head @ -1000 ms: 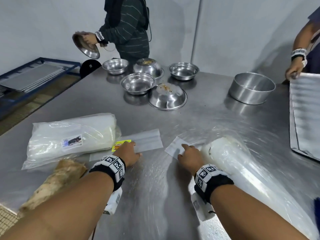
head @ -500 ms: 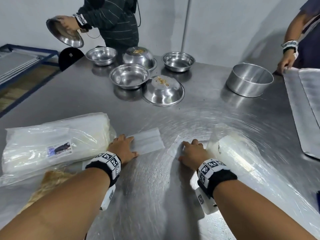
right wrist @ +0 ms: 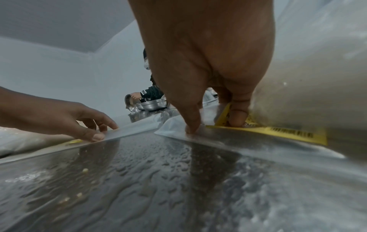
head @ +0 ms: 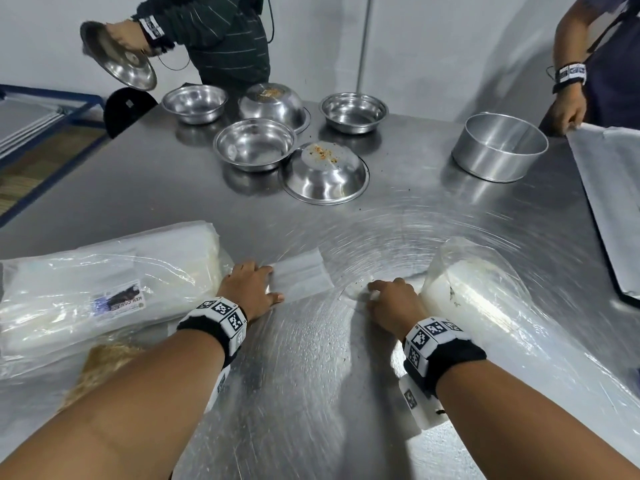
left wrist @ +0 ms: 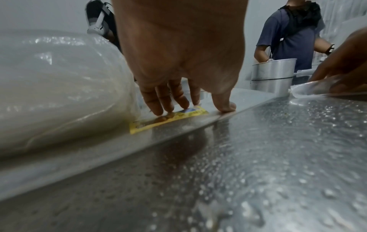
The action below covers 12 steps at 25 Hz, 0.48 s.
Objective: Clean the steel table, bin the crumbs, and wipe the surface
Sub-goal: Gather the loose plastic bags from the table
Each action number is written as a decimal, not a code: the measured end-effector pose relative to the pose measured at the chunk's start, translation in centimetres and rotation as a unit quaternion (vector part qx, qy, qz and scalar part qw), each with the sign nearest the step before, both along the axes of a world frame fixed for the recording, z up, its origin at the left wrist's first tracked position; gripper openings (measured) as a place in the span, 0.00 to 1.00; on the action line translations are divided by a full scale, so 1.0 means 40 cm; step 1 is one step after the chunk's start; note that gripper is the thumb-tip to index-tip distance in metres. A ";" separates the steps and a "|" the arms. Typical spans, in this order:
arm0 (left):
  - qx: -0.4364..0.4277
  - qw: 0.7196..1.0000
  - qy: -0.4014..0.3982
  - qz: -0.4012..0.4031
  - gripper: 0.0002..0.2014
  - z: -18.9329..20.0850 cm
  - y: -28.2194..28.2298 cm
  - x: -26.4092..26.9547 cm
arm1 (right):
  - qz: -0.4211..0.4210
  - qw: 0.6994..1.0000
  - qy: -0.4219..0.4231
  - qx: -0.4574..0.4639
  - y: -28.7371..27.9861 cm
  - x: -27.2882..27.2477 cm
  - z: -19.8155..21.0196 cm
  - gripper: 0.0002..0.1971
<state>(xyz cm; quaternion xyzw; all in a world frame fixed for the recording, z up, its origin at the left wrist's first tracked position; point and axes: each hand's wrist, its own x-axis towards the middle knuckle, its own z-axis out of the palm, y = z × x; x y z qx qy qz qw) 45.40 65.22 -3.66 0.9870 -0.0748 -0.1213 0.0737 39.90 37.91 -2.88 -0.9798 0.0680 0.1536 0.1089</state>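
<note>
Head view: steel tabletop (head: 415, 209) with crumbs (head: 320, 152) on an upturned bowl (head: 325, 174) far side, well apart from both hands. Left hand (head: 249, 289) lies flat on a small clear packet (head: 301, 275), just beside a big plastic bag (head: 104, 285). Right hand (head: 391, 299) sits on a second packet (head: 356, 292), beside a plastic roll (head: 491, 306).

Wrist views add detail: left fingers (left wrist: 158, 100) straight, tips pressing a yellow label (left wrist: 168, 119); right hand's thumb (right wrist: 190, 116) and fingers bent down onto the packet with its yellow label (right wrist: 288, 133). Tabletop near the wrists is wet, loose crumbs (right wrist: 85, 170) there. Right hand's actual grip: cannot tell.
</note>
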 end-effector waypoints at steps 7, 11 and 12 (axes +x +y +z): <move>-0.022 0.999 -0.038 0.009 0.29 -0.021 0.007 -0.014 | 0.010 1.000 -0.025 0.003 0.001 -0.004 -0.008 0.16; -0.045 0.995 -0.084 0.008 0.22 -0.030 -0.001 -0.026 | 0.014 0.999 -0.048 0.000 0.000 -0.016 -0.005 0.17; -0.046 0.994 -0.100 0.006 0.19 -0.034 -0.005 -0.033 | 0.016 0.998 -0.057 0.002 0.001 -0.024 -0.006 0.17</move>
